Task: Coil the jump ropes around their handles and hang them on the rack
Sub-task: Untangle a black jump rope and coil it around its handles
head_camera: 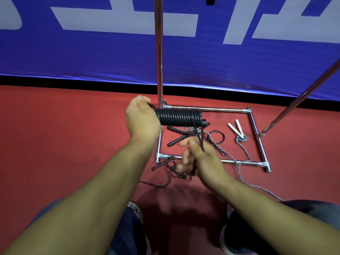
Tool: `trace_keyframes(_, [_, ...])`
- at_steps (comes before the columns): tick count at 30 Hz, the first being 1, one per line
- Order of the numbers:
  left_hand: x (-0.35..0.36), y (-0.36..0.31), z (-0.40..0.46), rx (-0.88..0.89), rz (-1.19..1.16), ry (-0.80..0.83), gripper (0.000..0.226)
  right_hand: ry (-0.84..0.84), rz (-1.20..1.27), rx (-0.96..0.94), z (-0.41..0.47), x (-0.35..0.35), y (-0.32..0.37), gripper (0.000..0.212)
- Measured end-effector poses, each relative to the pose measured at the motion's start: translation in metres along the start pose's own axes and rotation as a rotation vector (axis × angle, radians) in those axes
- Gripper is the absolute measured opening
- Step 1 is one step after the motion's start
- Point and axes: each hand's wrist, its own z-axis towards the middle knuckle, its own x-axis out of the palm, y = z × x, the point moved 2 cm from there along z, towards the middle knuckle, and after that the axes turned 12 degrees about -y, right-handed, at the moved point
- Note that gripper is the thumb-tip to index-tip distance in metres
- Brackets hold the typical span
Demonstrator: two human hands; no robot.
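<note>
My left hand grips the end of a pair of black handles wound tight with black jump rope, held level above the rack's base. The loose end of that rope runs down into my right hand, which pinches it between thumb and fingers; this hand is blurred. Below lie a second black-handled rope, a third thin black rope across the frame's near bar, and a grey rope with white handles.
The chrome rack has a rectangular floor frame, an upright pole and a slanted pole. The floor is red, with a blue banner behind. My knees and shoes are at the bottom of the view.
</note>
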Motion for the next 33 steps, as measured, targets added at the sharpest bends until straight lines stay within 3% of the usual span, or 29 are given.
trace_keyframes(4, [0.000,0.005,0.008,-0.145,-0.044,-0.044,0.036,-0.015,-0.288,-0.233,-0.008,-0.007,0.007,0.041])
trace_keyframes(7, [0.000,0.002,0.010,-0.240,-0.084,0.039,0.034,0.071,-0.485,-0.337,-0.009,-0.010,0.011,0.030])
trace_keyframes(10, [-0.002,-0.007,0.005,-0.253,-0.056,0.273,0.033,0.200,-0.787,-0.499,0.002,-0.017,0.006,0.025])
trace_keyframes(13, [-0.004,-0.008,-0.009,-0.227,0.087,0.619,0.032,0.222,-1.049,-0.595,0.011,-0.027,0.010,0.038])
trace_keyframes(16, [-0.006,-0.005,-0.026,-0.127,0.271,0.968,0.034,0.160,-0.983,-0.577,0.017,-0.037,0.033,0.022])
trace_keyframes(18, [-0.008,-0.005,-0.030,-0.010,0.361,1.056,0.036,0.095,-0.861,-0.551,0.021,-0.042,0.048,0.011])
trace_keyframes(21, [-0.004,-0.003,-0.026,0.223,0.508,0.973,0.035,-0.125,-1.043,-0.746,0.028,-0.056,0.056,0.017])
trace_keyframes(23, [0.001,0.002,-0.026,0.394,0.651,0.772,0.031,-0.247,-1.172,-0.810,0.027,-0.058,0.058,0.024])
trace_keyframes(26, [0.005,0.001,-0.034,0.509,0.692,0.501,0.027,-0.268,-1.189,-0.816,0.010,-0.036,0.049,0.024])
trace_keyframes(31, [0.008,0.001,-0.032,0.575,0.520,0.317,0.026,-0.189,-0.815,-0.531,-0.013,-0.010,0.014,0.018])
trace_keyframes(33, [0.009,0.002,-0.029,0.559,0.459,0.269,0.030,-0.190,-0.453,-0.206,-0.009,-0.009,0.013,0.020])
